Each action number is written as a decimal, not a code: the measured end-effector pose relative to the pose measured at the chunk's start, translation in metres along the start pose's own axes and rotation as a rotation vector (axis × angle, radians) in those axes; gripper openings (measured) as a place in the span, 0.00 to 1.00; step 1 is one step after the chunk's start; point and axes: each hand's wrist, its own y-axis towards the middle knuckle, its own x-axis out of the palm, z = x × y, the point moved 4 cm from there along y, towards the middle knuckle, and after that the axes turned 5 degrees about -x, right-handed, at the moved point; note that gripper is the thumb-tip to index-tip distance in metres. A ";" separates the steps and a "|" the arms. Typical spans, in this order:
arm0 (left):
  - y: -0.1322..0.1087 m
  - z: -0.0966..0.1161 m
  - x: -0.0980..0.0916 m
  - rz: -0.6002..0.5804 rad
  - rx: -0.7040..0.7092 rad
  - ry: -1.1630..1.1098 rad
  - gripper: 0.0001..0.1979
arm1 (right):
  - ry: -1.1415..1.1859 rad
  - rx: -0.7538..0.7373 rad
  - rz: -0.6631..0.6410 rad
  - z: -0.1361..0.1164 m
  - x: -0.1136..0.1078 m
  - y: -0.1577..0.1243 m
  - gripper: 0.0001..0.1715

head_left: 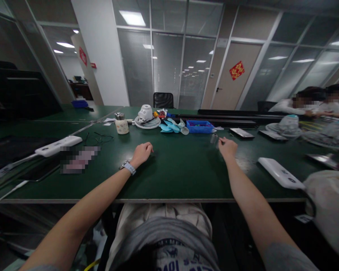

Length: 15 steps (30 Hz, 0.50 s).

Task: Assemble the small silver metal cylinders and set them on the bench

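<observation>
My left hand [142,153], with a watch [127,167] on its wrist, lies on the green table with its fingers curled in; nothing shows in it. Further right, my right hand [228,147] has thumb and fingers drawn together in a pinch. Just left of its fingertips is a small blurred metallic cylinder [214,138], seemingly apart from them. What the pinch holds, if anything, is too small to make out. Beyond my hands are light-blue fan blades [171,126], a blue bin [200,127] with small parts inside, and a white fan part with a round grille [147,122].
At the left are a patterned jar [121,125], glasses [101,137], a white power strip [59,146] and cables. Another white strip [281,173] lies at the right, near a person's light clothing. Dark long bars [231,121] run behind the bin. More people sit far right.
</observation>
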 end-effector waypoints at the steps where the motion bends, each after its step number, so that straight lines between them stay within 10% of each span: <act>1: 0.000 0.000 0.000 0.000 -0.001 0.003 0.17 | -0.003 0.003 0.017 -0.001 -0.001 0.000 0.20; 15: -0.002 0.001 -0.002 -0.013 -0.006 -0.010 0.17 | -0.267 0.120 -0.100 -0.023 0.026 0.045 0.36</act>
